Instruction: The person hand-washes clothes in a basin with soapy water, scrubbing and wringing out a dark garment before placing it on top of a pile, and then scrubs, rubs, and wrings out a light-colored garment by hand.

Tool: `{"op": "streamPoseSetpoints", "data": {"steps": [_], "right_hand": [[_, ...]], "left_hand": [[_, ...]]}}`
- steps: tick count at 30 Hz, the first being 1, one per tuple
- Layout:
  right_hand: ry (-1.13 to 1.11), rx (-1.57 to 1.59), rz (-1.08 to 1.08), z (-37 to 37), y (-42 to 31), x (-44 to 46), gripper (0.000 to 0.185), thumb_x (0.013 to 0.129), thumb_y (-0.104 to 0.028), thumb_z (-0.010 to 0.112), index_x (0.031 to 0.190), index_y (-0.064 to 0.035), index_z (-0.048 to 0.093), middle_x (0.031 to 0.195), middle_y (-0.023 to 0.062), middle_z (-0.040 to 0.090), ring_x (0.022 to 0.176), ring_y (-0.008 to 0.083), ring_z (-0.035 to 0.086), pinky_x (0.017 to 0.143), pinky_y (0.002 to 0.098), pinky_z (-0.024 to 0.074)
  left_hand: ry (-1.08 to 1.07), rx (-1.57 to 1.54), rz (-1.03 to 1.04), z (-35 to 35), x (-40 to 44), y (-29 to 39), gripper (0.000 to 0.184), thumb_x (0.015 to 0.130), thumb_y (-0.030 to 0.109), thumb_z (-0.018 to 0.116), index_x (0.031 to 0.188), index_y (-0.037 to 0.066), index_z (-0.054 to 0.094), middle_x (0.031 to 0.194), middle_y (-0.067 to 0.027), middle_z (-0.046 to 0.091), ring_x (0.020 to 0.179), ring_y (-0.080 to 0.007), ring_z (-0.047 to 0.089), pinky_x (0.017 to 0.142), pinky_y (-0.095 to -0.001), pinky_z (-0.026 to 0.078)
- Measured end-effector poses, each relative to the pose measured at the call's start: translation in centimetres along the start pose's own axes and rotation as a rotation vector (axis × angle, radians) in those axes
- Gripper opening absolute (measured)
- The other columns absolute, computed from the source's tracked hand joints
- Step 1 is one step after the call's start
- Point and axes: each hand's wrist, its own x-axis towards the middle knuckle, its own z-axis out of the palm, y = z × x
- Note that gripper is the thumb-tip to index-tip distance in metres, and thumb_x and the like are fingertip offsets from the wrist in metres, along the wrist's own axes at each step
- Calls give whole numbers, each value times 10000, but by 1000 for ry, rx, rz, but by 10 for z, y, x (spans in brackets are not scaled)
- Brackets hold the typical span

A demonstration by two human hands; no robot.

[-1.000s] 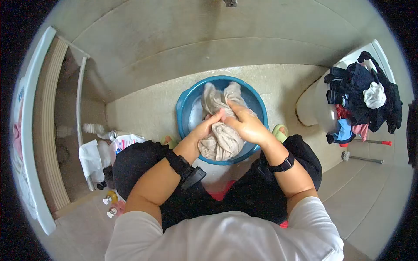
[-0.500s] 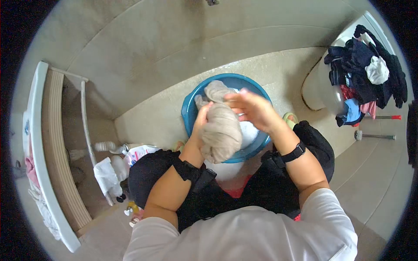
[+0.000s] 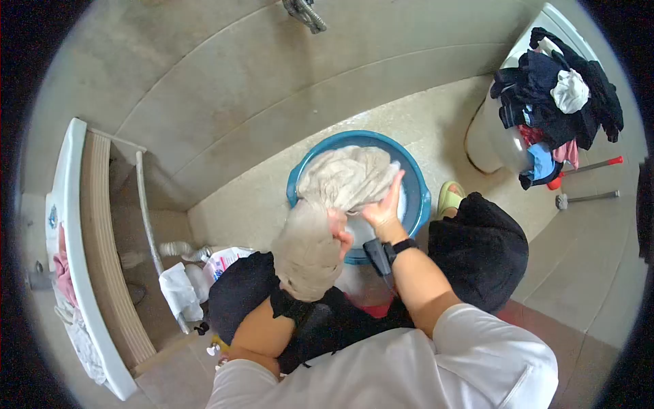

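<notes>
A wet, crumpled beige garment (image 3: 347, 174) lies bunched over a blue basin (image 3: 419, 204), and part of it hangs over my left forearm outside the near rim. My left hand (image 3: 338, 228) is closed on the fabric, partly covered by its folds. At the garment's right edge, my right hand (image 3: 387, 210) grips it between thumb and fingers. Whitish, sudsy water (image 3: 361, 235) shows below the cloth inside the basin. What kind of garment it is, I cannot tell.
Dark, white, blue and pink clothes (image 3: 558, 95) are heaped on a white toilet (image 3: 487, 136) at right. A washbasin (image 3: 102, 341) and a pale pipe (image 3: 144, 204) stand left, near a detergent bag (image 3: 228, 259). A metal shower fitting (image 3: 304, 13) is above.
The bundled garment has loosened and spread over the basin, with part now draped over my left forearm. My right hand, previously apart from it, has moved in and taken its right edge.
</notes>
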Motion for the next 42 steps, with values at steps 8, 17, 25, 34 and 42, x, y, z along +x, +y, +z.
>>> {"op": "streamPoseSetpoints", "data": {"steps": [8,17,25,34,42], "right_hand": [[42,-559,170,32,-71,44,497,841,-375,556,1189,-24,512,1132,154,585,1031,291,569,920,418,438],[9,-2334,-126,72,-23,57,397,712,-312,612,930,20,614,969,220,633,908,352,614,786,376,484],[194,-2455,61,65,-23,50,1041,629,-447,749,1406,-61,173,1334,237,384,1204,330,424,970,405,373],[-194,-2783,567,96,8,43,1025,487,-533,782,1319,-72,398,1261,207,483,1168,309,473,969,378,385],[-33,-1822,-293,108,-56,33,307,694,-168,702,943,-22,598,800,60,620,705,107,555,636,262,474]], "left_hand": [[352,451,-532,-1,5,9,370,859,402,526,998,61,561,811,-59,599,642,-210,586,593,-367,507],[2,1357,168,-87,77,-40,513,764,269,665,1148,-30,500,983,-161,618,858,-242,599,798,-331,476],[152,2232,-189,-46,64,-30,471,643,415,648,851,-7,655,820,-232,633,771,-363,627,701,-415,500],[-38,2417,-91,-32,59,-47,331,635,339,674,728,22,669,769,-181,643,746,-358,627,704,-407,507],[148,1603,-146,-37,58,-2,776,745,582,570,1282,54,386,1015,-182,600,905,-248,600,794,-389,472]]}}
